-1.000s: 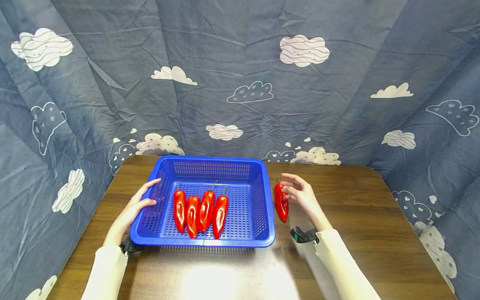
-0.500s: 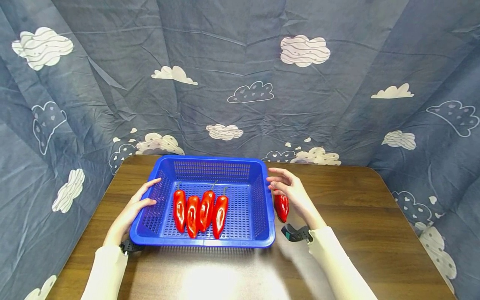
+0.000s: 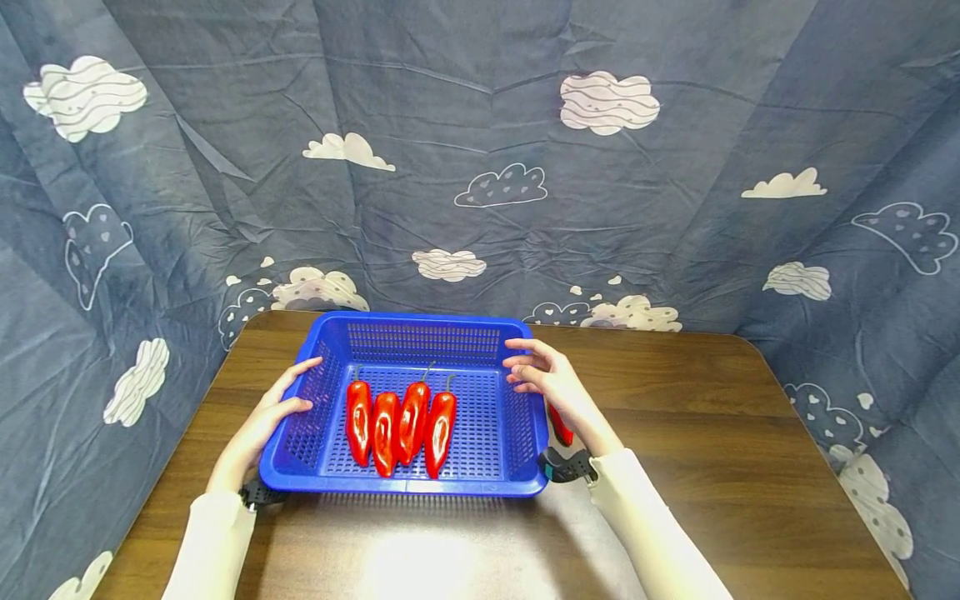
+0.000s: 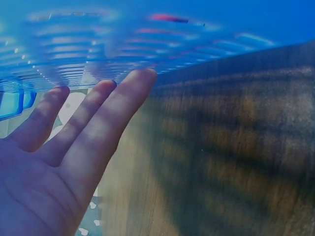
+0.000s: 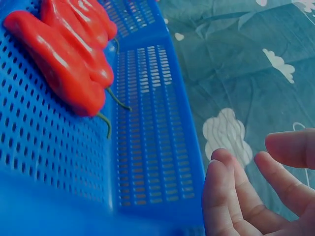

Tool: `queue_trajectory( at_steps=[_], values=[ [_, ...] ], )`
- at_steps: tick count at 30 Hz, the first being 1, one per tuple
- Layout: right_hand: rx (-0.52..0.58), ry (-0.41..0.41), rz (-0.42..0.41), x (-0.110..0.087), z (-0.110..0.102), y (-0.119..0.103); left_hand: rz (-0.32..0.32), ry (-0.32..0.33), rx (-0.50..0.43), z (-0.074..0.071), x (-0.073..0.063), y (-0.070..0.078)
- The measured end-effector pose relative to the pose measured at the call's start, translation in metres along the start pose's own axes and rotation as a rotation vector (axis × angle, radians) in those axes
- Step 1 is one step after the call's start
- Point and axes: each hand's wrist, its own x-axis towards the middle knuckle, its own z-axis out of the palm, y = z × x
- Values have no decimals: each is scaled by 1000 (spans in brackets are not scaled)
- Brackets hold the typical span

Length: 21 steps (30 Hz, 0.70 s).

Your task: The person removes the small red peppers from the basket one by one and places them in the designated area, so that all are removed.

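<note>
A blue plastic basket (image 3: 405, 485) with slotted walls stands on the table, several long red peppers (image 3: 442, 425) side by side on its floor. My left hand (image 3: 258, 425) grips its left wall: thumb and a finger reach over the rim inside, while other fingers (image 4: 98, 132) lie against the outside in the left wrist view. Over the right rim hovers my right hand (image 3: 551, 379), fingers loosely bent and holding nothing. Another red pepper (image 3: 559, 427) lies on the table right of the basket, mostly hidden under that hand and wrist.
The brown wooden table (image 3: 697, 433) extends to the right and in front of the basket. A grey cloud-patterned curtain (image 3: 495, 233) hangs behind and at both sides. Black camera straps (image 3: 567, 467) sit on the wrists.
My right hand has moved left from the pepper on the table to above the basket's right rim, covering more of that pepper. The left hand and basket have stayed in place.
</note>
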Motion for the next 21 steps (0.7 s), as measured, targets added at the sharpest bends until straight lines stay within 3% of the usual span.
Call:
queue_trajectory(
  at_steps=[21],
  values=[
    [-2,-66,54,16,40,5,-9,2,2,0,0,-1]
  ],
)
